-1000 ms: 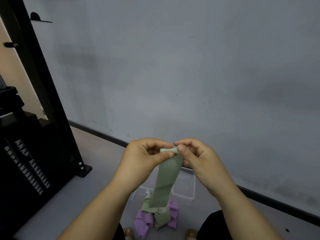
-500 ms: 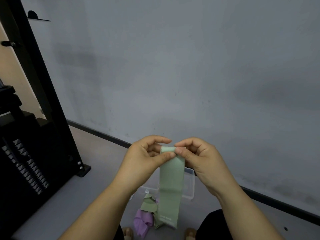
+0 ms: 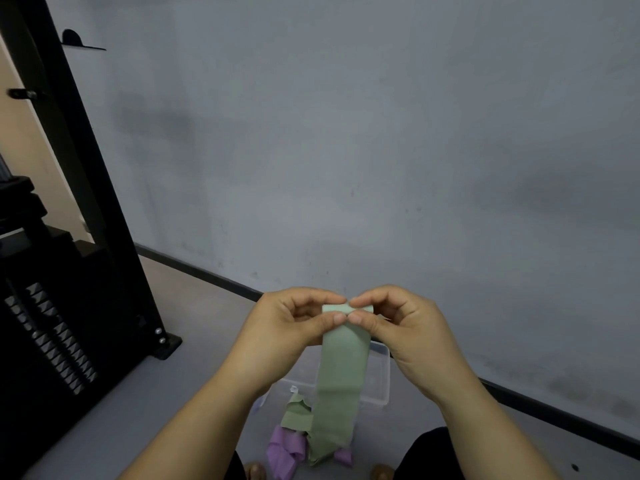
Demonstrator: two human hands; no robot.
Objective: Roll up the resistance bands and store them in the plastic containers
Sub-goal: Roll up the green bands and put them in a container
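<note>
A sage-green resistance band (image 3: 341, 375) hangs straight down from my two hands, its top end turned over into a small roll. My left hand (image 3: 284, 327) pinches the roll's left side between thumb and forefinger. My right hand (image 3: 401, 327) pinches the right side the same way. Below on the floor stands a clear plastic container (image 3: 379, 379), partly hidden behind the band. A pile of loose bands lies in front of it: a green one (image 3: 296, 415) and purple ones (image 3: 285, 452).
A black weight machine (image 3: 52, 306) with its upright frame fills the left side. A grey wall with a black skirting strip (image 3: 554, 407) runs close behind the container. My knees and shoe tips show at the bottom edge.
The roll at the band's top has grown slightly as my fingers turned it. The hanging band untwisted to lie flat and its lower end swung a little.
</note>
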